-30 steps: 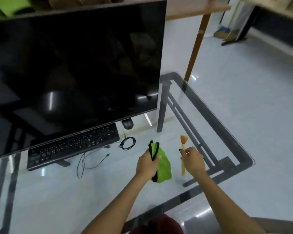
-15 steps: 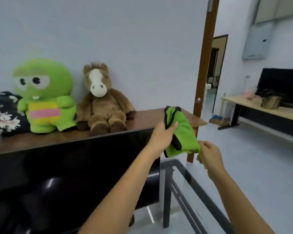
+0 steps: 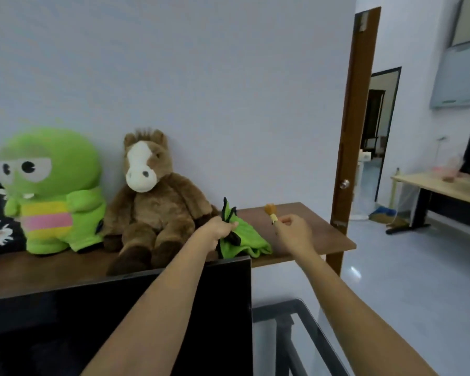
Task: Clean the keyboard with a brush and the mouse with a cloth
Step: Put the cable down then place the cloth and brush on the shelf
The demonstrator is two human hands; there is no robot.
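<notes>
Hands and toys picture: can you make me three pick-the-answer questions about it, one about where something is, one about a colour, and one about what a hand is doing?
1. Where does the brown horse toy sit?
A. on the floor
B. on the wooden shelf, right of the green plush toy
C. on the far desk

2. What colour is the cloth?
A. green with black trim
B. red
C. white

3. What is the right hand doing?
A. resting flat on the shelf
B. pinching the brush, bristles up
C. gripping the doorknob

Answers: 1 B, the horse sits beside the green toy on the shelf. 2 A, the left hand grips bright green fabric edged in black. 3 B, its fingers curl around the handle.
</notes>
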